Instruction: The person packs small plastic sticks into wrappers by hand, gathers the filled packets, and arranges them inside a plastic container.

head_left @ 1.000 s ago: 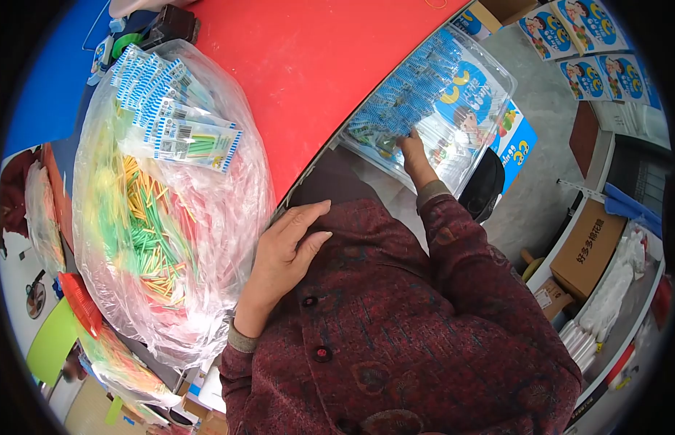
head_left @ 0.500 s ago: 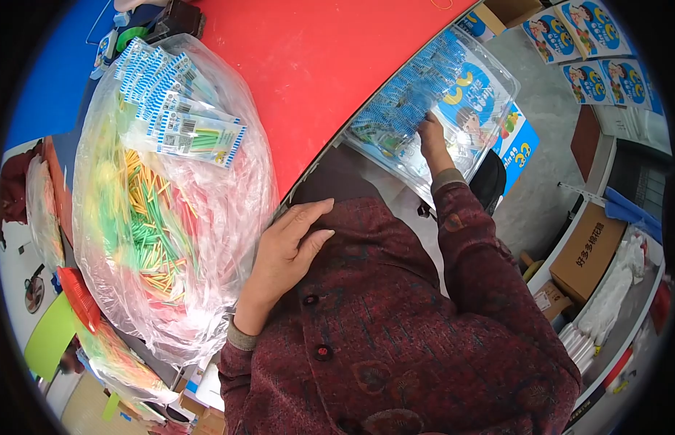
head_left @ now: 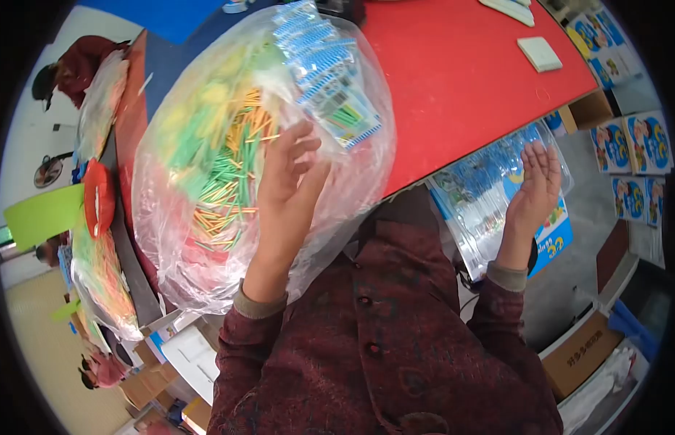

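Observation:
My left hand (head_left: 285,203) is raised over a large clear plastic bag (head_left: 352,181), its fingers loosely bent and apart, with nothing seen in them. In the bag lie many thin green, yellow and orange sticks (head_left: 225,174). Blue-and-white printed packets (head_left: 341,98) lie overlapping on the bag's far right part; the nearest shows green sticks inside. My right hand (head_left: 535,190) is lifted above the right part of a clear plastic bin (head_left: 468,246), palm up and fingers stretched out, holding nothing visible. Blue-patterned packets (head_left: 479,177) fill part of that bin.
The bag rests on a red tabletop (head_left: 453,94) with a white block (head_left: 539,54) near its far right. Printed cartons (head_left: 631,145) and a brown box (head_left: 580,354) stand at right. A person (head_left: 87,69) works at the far left beside another bag.
My right hand has come up out of the bin and turned palm up. My left hand has moved from my lap to over the bag. The view has swung left.

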Demonstrator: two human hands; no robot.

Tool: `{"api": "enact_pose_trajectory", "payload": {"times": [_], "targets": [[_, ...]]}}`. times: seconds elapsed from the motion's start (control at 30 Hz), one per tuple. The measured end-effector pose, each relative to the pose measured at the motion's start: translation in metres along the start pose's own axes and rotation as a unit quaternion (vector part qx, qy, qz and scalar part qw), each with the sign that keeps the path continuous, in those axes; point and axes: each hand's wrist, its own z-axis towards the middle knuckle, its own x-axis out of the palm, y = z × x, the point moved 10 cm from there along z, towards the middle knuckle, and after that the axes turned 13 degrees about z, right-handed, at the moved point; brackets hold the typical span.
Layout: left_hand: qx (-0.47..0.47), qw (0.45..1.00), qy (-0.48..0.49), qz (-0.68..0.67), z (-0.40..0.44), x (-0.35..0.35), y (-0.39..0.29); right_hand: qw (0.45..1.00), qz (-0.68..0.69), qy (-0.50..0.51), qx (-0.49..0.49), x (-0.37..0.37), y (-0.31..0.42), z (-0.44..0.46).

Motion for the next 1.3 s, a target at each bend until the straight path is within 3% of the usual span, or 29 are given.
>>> {"api": "enact_pose_trajectory", "payload": {"times": [0.07,0.13,0.2,0.23,0.3,0.37,0.63,0.7,0.8,0.93,1.0,1.07,1.2,1.27,1.3], "targets": [[0.012,0.999,-0.025,0.025,0.016,-0.006,0.007,0.996,0.043,0.07,0.022,0.06,0.012,-0.004],[-0.028,0.999,-0.003,0.043,0.03,-0.003,0.029,0.952,0.01,0.255,0.169,0.148,-0.013,-0.03],[0.029,0.992,-0.03,0.12,0.039,-0.005,0.02,0.915,-0.074,0.375,0.126,0.207,-0.029,-0.052],[0.078,0.976,-0.048,0.196,0.041,-0.002,0.011,0.914,-0.074,0.381,0.12,0.221,-0.042,-0.054],[0.082,0.971,-0.078,0.209,0.047,-0.003,0.015,0.883,-0.208,0.418,0.046,0.245,-0.067,-0.054],[0.002,0.99,-0.044,0.133,0.055,-0.001,0.037,0.877,-0.225,0.42,0.065,0.267,-0.075,-0.05],[0.002,0.999,0.012,0.035,0.07,0.013,0.053,0.886,-0.199,0.408,0.096,0.281,-0.086,-0.048],[0.004,0.999,0.014,0.035,0.068,0.012,0.051,0.838,-0.237,0.455,0.187,0.276,-0.096,-0.055],[0.01,0.998,0.032,-0.043,0.063,0.014,0.045,0.836,-0.194,0.479,0.183,0.275,-0.092,-0.058],[0.029,0.996,0.066,-0.044,0.054,0.016,0.025,0.838,-0.146,0.485,0.206,0.272,-0.08,-0.073],[0.016,0.996,0.074,-0.046,0.051,0.017,0.024,0.827,-0.168,0.519,0.136,0.274,-0.077,-0.076],[0.096,0.993,0.051,0.046,0.047,0.012,0.011,0.823,-0.179,0.512,0.171,0.27,-0.081,-0.073],[0.147,0.982,-0.015,0.115,0.046,0.003,0.009,0.811,-0.206,0.509,0.203,0.262,-0.086,-0.073],[0.12,0.973,0.073,0.186,0.048,0.021,0.022,0.824,-0.157,0.507,0.198,0.263,-0.08,-0.077],[0.12,0.972,0.072,0.186,0.047,0.02,0.022,0.836,-0.106,0.503,0.193,0.266,-0.075,-0.078]]}}
